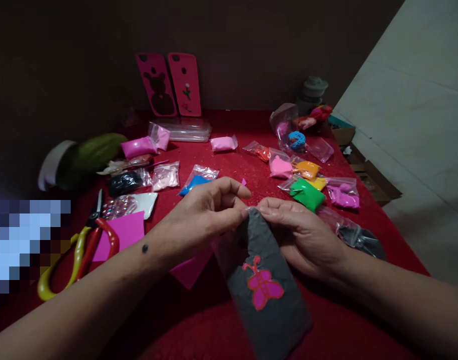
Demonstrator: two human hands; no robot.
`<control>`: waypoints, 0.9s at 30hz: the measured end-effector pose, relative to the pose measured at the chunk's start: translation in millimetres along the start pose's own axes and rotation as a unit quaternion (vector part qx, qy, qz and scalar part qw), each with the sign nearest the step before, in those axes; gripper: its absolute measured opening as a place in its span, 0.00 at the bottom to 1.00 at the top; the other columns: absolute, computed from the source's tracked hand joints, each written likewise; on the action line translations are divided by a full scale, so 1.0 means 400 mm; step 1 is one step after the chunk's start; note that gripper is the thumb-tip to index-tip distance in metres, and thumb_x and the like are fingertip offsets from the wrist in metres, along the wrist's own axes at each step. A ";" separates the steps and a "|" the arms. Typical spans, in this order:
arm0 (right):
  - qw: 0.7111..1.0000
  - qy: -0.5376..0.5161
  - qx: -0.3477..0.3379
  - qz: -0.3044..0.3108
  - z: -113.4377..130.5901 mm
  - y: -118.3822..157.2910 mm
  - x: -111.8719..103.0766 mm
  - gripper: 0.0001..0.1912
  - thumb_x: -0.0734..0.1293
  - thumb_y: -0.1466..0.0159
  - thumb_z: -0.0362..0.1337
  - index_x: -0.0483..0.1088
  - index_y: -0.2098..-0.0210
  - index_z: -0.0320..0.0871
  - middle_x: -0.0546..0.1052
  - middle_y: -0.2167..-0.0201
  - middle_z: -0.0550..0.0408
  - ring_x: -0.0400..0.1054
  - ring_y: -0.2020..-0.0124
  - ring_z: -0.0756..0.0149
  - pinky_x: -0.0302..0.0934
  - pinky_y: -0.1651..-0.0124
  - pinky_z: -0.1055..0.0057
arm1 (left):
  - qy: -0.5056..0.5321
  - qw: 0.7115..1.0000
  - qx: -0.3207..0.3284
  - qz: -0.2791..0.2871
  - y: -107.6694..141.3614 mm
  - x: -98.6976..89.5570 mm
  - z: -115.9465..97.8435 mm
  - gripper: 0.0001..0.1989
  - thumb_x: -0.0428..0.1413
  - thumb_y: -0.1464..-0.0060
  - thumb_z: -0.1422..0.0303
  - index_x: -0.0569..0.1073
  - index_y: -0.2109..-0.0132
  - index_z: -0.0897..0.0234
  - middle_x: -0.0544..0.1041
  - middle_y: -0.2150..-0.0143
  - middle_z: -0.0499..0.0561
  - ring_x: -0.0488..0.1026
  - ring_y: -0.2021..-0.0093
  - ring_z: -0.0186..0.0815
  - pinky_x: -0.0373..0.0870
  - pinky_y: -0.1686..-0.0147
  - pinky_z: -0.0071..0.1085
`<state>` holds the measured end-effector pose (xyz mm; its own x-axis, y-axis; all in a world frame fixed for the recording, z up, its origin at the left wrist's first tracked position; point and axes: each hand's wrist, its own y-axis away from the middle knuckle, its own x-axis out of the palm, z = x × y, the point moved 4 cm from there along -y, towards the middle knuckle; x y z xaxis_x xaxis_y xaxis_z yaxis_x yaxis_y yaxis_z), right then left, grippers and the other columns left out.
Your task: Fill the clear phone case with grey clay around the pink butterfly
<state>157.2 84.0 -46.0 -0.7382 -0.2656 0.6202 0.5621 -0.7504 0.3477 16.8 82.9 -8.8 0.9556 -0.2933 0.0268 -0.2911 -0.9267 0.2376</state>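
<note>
A dark grey, slightly wrinkled phone-case-shaped piece [268, 330] hangs tilted between my hands, with a pink butterfly [264, 290] outlined in orange on its face. My left hand [217, 207] pinches its top edge between thumb and fingers, the other fingers curled. Closed on the top right edge is my right hand [300, 230], thumb on the near face and fingers partly hidden behind. Under the piece and my left forearm lies a pink sheet [191, 270].
Red-and-yellow scissors [99, 227] lie left beside another pink sheet [133, 232]. Bags of coloured clay, including green [307, 194] and blue [196, 184], spread over the red cloth [229, 165]. Two pink phone cases [185, 85] stand at the back. Cardboard boxes [379, 180] sit right.
</note>
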 end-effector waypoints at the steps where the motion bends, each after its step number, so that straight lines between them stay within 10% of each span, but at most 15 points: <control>1: 1.000 0.003 -0.002 0.001 0.000 0.000 0.000 0.08 0.73 0.45 0.35 0.71 0.75 0.39 0.74 0.77 0.56 0.66 0.76 0.71 0.61 0.69 0.74 | -0.002 1.000 -0.003 0.004 -0.001 -0.001 -0.001 0.08 0.58 0.47 0.72 0.68 0.59 0.64 0.72 0.73 0.44 0.68 0.73 0.28 0.66 0.71 0.25; 27: 1.000 -0.012 -0.017 0.003 0.000 -0.009 -0.009 0.07 0.71 0.44 0.34 0.71 0.75 0.37 0.73 0.77 0.54 0.66 0.75 0.70 0.63 0.67 0.72 | 0.014 0.999 -0.034 0.025 -0.007 -0.004 0.012 0.13 0.60 0.49 0.75 0.67 0.57 0.65 0.72 0.74 0.43 0.70 0.74 0.28 0.68 0.72 0.24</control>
<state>157.9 87.5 -49.6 -0.7251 -0.2567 0.6391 0.5535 -0.7694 0.3189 16.0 84.7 -14.3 0.9412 -0.3310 0.0678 -0.3356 -0.8928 0.3004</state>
